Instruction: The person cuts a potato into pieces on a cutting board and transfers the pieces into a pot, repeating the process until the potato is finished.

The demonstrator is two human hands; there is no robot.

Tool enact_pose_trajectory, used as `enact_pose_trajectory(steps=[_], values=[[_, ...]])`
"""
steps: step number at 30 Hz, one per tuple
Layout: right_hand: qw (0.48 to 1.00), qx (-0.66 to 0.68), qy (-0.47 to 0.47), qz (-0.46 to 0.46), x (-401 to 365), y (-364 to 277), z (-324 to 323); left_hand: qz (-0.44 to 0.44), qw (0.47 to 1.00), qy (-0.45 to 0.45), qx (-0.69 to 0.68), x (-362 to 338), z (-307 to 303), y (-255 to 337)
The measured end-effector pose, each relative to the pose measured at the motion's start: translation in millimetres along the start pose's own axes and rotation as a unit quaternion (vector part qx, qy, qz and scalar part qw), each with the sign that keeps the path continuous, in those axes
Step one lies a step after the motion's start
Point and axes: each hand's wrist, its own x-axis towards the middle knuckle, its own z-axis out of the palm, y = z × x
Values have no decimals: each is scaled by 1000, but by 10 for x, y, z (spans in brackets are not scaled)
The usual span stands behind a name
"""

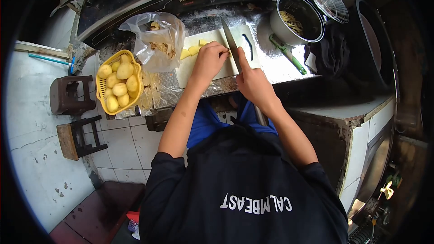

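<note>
A long knife [231, 45] is in my right hand [256, 84], which wraps round its handle with the index finger laid along the blade. Its edge rests down on a white cutting board [185, 76]. Just left of the blade, my left hand [211, 60] is closed with bent fingertips over a potato piece, mostly hidden under them. Several cut yellow potato pieces [193, 50] lie on the board beyond my left hand. At the left, a yellow basket [99, 83] holds several whole peeled potatoes [120, 89].
A clear plastic bag [144, 49] with peelings stands left of the board. To the right are a pot [281, 31] with cut strips inside, a green-handled peeler [289, 55] and a dark cloth [333, 52]. A wire strainer [332, 2] sits behind the pot.
</note>
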Motion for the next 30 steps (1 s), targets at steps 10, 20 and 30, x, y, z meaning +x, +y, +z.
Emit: enact_pose_trajectory(steps=[10,20,30], values=[[998,-50,-27,29,35,-57,84,12,1000,11,20,3,17,-42],[999,-20,-20,39,84,-78,23,-17,1000,-1,-2,21,-2,-23],[999,-36,-14,15,92,-7,42,-3,1000,-3,15,19,-14,-9]])
